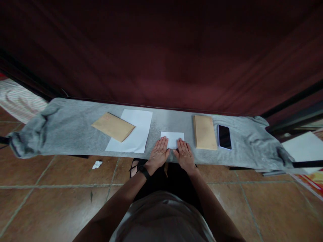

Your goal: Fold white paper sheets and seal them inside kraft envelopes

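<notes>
A small white rectangle of paper, perhaps folded, lies on the grey cloth right in front of me. My left hand rests flat on its left end, fingers stretched forward. On the right end lies my right hand, also flat with its fingers extended. To the left, larger white sheets of paper are partly covered by a brown envelope set at an angle. A stack of brown envelopes sits just right of my right hand.
A phone with a dark screen lies beyond the envelope stack. Grey cloth covers the narrow table, backed by a dark red curtain. A crumpled white scrap is on the tiled floor.
</notes>
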Tool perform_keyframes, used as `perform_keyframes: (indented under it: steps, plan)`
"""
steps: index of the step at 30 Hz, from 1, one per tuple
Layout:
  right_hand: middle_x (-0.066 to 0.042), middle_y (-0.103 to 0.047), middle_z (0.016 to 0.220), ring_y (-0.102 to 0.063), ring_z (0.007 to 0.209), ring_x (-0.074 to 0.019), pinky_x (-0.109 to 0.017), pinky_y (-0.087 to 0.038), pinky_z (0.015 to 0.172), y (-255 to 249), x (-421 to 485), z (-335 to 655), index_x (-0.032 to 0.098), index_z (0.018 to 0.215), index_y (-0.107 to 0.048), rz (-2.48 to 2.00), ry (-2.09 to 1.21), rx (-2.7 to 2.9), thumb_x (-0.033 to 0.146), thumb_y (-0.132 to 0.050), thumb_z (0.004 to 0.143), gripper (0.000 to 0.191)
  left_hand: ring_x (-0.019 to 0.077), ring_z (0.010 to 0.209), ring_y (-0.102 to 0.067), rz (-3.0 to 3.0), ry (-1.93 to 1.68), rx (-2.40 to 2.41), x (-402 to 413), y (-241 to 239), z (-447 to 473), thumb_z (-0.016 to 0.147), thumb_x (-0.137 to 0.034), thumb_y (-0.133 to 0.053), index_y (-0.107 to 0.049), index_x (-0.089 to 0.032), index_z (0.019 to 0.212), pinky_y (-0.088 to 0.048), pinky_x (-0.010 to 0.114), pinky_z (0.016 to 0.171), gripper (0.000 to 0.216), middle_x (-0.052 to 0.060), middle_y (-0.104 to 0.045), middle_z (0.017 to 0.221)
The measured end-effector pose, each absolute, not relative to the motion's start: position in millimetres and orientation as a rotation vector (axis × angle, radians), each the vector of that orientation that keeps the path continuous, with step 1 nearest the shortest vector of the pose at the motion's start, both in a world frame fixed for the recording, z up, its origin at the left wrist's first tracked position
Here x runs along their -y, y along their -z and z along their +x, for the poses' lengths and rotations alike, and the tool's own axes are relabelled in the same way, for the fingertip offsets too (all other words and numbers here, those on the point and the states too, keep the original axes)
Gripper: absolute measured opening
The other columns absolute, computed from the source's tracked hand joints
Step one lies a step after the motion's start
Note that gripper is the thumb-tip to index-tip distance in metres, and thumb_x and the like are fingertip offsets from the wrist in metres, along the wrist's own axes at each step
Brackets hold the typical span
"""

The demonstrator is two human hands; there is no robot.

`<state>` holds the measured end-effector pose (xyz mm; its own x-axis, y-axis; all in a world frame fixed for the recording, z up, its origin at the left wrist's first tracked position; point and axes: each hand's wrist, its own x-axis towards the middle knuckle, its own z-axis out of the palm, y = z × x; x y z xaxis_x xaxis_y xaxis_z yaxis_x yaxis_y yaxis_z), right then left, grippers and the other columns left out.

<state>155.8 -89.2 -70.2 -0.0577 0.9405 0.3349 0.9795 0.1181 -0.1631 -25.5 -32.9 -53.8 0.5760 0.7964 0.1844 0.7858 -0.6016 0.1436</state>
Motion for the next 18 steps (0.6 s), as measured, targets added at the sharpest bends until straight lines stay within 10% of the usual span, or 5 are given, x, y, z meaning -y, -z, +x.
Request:
perform_keyframes:
  steps: [18]
  plan:
    - [-0.018, -0.041, 0.158, -0.038, 0.147, -0.0292, -0.053, -0.031, 0.12, 67, 95, 165, 0.011, 0.156, -0.033, -1.851, 0.105, 1.992, 0.04, -0.036, 0.107, 0.057, 0.0269, 0.151, -0.029, 2.79, -0.423, -1.311, 51, 51, -46, 0.103, -0.04, -0.041, -0.03, -0.007, 0.156, -0.028, 0.048, 0.124, 0.063, 0.019, -0.036, 0.16]
